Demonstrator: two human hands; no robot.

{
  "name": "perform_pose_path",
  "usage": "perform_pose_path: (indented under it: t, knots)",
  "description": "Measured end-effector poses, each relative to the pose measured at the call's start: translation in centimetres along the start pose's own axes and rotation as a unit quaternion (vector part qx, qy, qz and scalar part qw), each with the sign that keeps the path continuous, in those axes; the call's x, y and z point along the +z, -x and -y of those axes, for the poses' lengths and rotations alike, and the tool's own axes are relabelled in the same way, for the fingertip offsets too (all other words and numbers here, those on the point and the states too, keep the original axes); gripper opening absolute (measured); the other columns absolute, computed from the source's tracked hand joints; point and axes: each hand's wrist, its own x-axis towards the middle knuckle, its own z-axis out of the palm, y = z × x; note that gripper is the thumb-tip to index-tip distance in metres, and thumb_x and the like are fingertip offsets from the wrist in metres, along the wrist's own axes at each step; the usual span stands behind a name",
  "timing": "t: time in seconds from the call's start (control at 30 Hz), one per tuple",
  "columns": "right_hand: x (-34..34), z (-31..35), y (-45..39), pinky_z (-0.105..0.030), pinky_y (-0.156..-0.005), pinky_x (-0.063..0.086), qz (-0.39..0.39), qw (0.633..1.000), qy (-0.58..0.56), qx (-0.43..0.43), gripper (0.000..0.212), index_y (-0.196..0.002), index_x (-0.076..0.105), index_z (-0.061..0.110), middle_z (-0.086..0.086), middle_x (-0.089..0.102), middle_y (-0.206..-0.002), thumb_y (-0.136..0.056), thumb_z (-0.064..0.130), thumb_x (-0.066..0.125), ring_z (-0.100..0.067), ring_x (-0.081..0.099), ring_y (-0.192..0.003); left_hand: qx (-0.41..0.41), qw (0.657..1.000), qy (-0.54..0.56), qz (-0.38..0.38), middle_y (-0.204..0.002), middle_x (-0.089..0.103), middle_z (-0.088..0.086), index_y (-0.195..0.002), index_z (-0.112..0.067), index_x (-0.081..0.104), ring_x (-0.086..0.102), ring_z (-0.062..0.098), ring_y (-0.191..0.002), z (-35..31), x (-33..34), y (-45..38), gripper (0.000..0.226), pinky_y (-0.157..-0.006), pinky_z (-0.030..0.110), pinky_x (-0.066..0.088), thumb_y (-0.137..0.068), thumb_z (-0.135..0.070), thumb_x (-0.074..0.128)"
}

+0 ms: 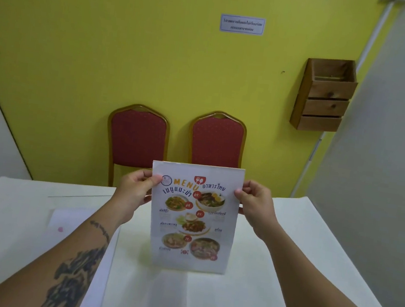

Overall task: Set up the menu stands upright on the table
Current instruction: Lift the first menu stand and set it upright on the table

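White-clothed table (241,300): left hand (132,190), right hand (257,207) pinch upright menu stand (191,219).

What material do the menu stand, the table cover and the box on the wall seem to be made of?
Menu stand: probably clear acrylic over printed paper; its top edge looks thick and its face shows a faint sheen.
Table cover: seemingly matte white cloth, with soft fold lines.
Wall box: wood, brown and unpolished, with visible knots and grain.

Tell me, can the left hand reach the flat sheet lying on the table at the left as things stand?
Probably yes, but not yet: the left hand pinches the menu stand, as does the right hand. Nothing stands between it and the flat sheet.
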Motion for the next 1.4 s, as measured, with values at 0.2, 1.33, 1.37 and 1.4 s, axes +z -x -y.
perform_pose_path:
  t: [0.2, 1.33, 1.37, 1.4]
  knots:
    - [0.2, -0.9, 0.5, -0.044, -0.065, 0.061, -0.031, 0.999, 0.032, -0.017, 0.02, -0.089, 0.061, 0.012, -0.006, 0.064, -0.079, -0.086, -0.008, 0.056, -0.028, 0.072, -0.079, -0.018, 1.0, 0.007, 0.003, -0.093, 0.072, 0.008, -0.098, -0.01, 0.066, 0.068, 0.025, -0.088, 0.6, 0.4, -0.4, 0.016, -0.072, 0.035, 0.052, -0.087, 0.002, 0.062]
    - [20.2, -5.9, 13.5, -0.029, -0.072, 0.05, 0.046, 0.982, 0.146, 0.111, 0.049, -0.127, 0.06, 0.017, -0.006, 0.06, -0.114, -0.082, -0.002, 0.056, -0.023, 0.061, -0.1, -0.073, 0.974, -0.206, 0.057, -0.135, 0.057, 0.006, -0.126, -0.021, 0.062, 0.055, 0.021, -0.114, 8.9, -23.6, 5.9, 0.044, -0.087, 0.031, 0.044, -0.085, -0.005, 0.062]
    - [21.3, -6.3, 13.9, -0.028, -0.071, 0.05, 0.06, 0.978, 0.154, 0.127, 0.049, -0.128, 0.059, 0.017, -0.006, 0.06, -0.114, -0.082, -0.002, 0.057, -0.02, 0.061, -0.098, -0.08, 0.969, -0.229, 0.053, -0.139, 0.054, 0.007, -0.129, -0.021, 0.06, 0.054, 0.021, -0.116, 9.5, -24.7, 6.2, 0.047, -0.087, 0.031, 0.042, -0.085, -0.006, 0.062]
    - [22.3, -6.7, 14.3, -0.027, -0.07, 0.049, 0.073, 0.974, 0.164, 0.141, 0.049, -0.128, 0.059, 0.017, -0.006, 0.06, -0.114, -0.082, -0.001, 0.057, -0.02, 0.061, -0.096, -0.088, 0.964, -0.248, 0.046, -0.143, 0.051, 0.008, -0.133, -0.021, 0.057, 0.053, 0.021, -0.117, 10.1, -25.7, 6.5, 0.051, -0.087, 0.03, 0.042, -0.084, -0.007, 0.062]
